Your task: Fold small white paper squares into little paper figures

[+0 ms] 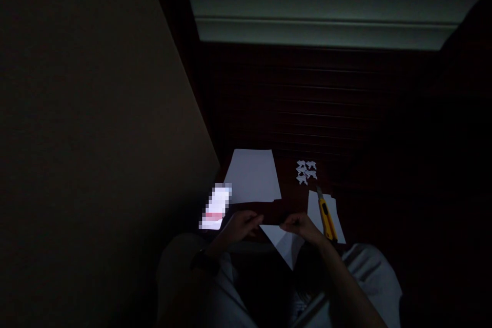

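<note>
Two bare hands meet at the near edge of a dark table (pixel 292 205), dimly lit. Left hand (pixel 241 225) and right hand (pixel 303 226) each pinch an upper edge of a white folded paper (pixel 285 246), fingers pressed together on it; the paper's point hangs down past the table's near edge toward the lap. Just right of the right hand, a yellow utility knife (pixel 326 218) lies on a small white sheet (pixel 335 215) near the right side. Farther back, toward the middle, a larger white sheet (pixel 253 175) lies flat. Small folded paper figures (pixel 306 171) cluster near the far edge, right of that sheet. A lit phone (pixel 215 207) sits at the left edge, beside the left hand.
</note>
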